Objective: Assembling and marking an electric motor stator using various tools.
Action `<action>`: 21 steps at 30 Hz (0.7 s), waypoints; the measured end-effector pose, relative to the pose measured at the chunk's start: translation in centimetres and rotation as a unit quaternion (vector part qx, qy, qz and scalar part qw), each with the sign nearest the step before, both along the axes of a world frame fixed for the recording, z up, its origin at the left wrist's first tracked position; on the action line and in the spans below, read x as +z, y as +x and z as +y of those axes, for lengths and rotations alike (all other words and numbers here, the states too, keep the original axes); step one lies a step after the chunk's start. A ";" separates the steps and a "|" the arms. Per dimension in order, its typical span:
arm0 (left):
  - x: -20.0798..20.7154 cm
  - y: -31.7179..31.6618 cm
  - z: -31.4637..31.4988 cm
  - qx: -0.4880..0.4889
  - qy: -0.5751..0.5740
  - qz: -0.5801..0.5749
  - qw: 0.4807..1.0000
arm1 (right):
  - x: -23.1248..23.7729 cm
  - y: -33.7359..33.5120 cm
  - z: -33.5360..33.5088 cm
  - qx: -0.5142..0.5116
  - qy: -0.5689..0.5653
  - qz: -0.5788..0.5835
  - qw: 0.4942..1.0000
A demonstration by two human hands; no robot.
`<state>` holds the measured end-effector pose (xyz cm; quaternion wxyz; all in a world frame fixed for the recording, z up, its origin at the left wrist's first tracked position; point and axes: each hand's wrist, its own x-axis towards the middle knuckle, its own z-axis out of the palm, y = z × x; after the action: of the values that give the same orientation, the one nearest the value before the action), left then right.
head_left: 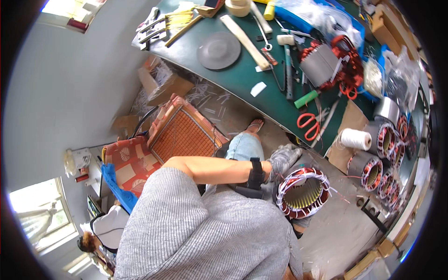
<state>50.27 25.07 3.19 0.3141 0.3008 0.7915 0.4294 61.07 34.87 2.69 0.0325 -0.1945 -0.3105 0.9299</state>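
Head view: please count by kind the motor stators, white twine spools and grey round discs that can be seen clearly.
Motor stators: 4 (one by the gloved left hand, three on the bench; more at the right rim are too blurred to count)
White twine spool: 1
Grey round disc: 1
Total: 6

Red scissors [308, 124], grey disc [218, 50], white twine spool [355, 138] on green bench [242, 77].
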 end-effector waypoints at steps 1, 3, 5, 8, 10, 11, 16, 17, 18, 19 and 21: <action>-0.5 -2.1 -0.1 0.005 -0.010 -0.047 0.999 | 0.1 -1.5 -0.2 0.007 -0.004 0.002 1.000; -0.1 -4.7 -1.6 0.022 0.020 0.044 0.999 | -0.1 -4.5 0.0 0.016 -0.007 0.010 1.000; 0.1 -7.4 -3.2 0.035 0.003 0.038 0.999 | 0.0 -6.5 -0.1 0.024 -0.010 0.014 1.000; 1.8 -10.1 -6.8 0.111 0.027 -0.035 0.993 | 0.8 -7.8 -0.8 0.039 -0.016 0.012 0.999; -0.7 -11.2 -8.7 0.198 0.106 -0.060 0.973 | 1.4 -9.3 -0.6 0.061 -0.014 0.016 0.998; -0.4 -11.3 -10.1 0.172 0.094 0.135 0.971 | 1.8 -10.6 -0.7 0.070 -0.014 0.020 0.997; 2.2 -15.4 -13.8 0.485 0.233 -0.511 0.670 | -1.4 -16.6 -2.7 0.127 0.041 -0.084 0.987; 1.6 -15.7 -14.7 0.461 0.188 -0.341 0.797 | -2.3 -18.1 -2.9 0.146 0.048 -0.062 0.986; 0.5 -16.6 -15.1 0.474 0.192 -0.399 0.761 | -2.3 -19.9 -3.4 0.166 0.056 -0.065 0.982; 0.7 -18.2 -16.2 0.481 0.194 -0.453 0.725 | -2.3 -21.8 -4.4 0.180 0.060 -0.066 0.980; -5.9 -18.9 -16.9 0.465 0.249 -0.273 0.804 | -3.4 -25.0 -5.2 0.221 0.136 -0.075 0.963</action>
<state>31.36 8.14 -2.72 0.1947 -0.1652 0.5838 0.7707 36.08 29.72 -0.72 -0.1710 -0.1836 -0.4705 0.8460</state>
